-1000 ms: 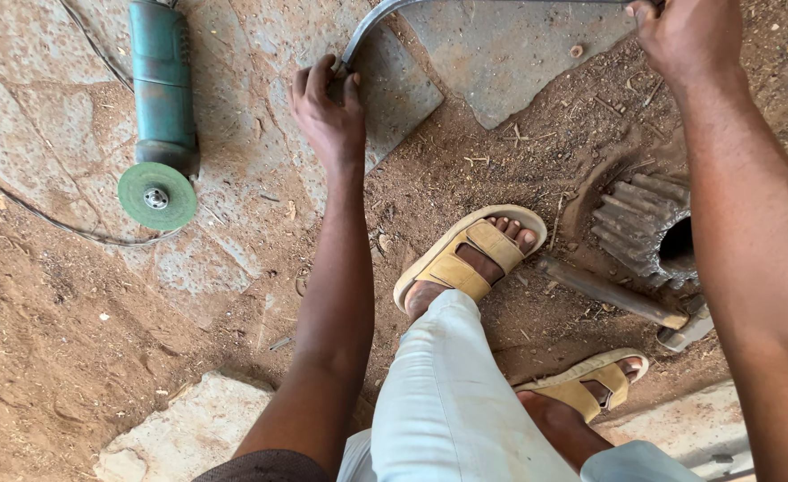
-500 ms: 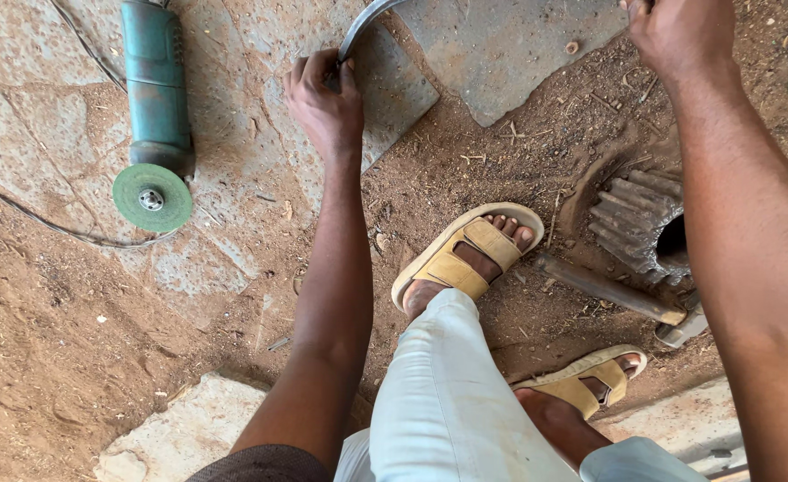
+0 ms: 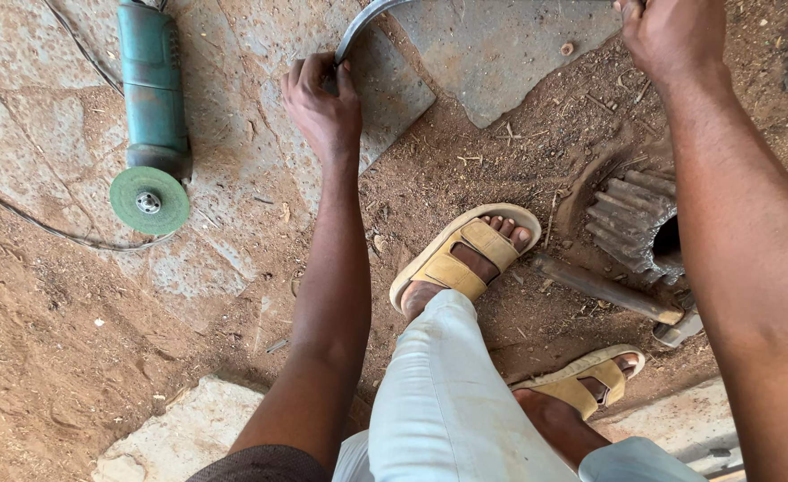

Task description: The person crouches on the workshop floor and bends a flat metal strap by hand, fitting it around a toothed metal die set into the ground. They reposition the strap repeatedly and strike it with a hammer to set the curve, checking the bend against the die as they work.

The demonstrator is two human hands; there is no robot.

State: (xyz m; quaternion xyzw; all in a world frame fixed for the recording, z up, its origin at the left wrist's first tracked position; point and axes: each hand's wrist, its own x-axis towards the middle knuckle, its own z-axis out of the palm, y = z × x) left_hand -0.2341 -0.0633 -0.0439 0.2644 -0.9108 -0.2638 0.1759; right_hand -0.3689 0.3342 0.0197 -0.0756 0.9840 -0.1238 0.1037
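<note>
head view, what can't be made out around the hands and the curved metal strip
- Head view: right hand cut by the top edge; its grip is hidden.
- Curved metal strip runs off the top edge.
- Left hand covers the strip's lower end.
- Angle grinder: rear cut off at the top.

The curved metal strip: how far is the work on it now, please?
Done: the metal strip already curves. In hand: the left hand grips its lower end on the stone slab, and the right hand holds its far part. Left: the angle grinder lies unused beside them.
</note>
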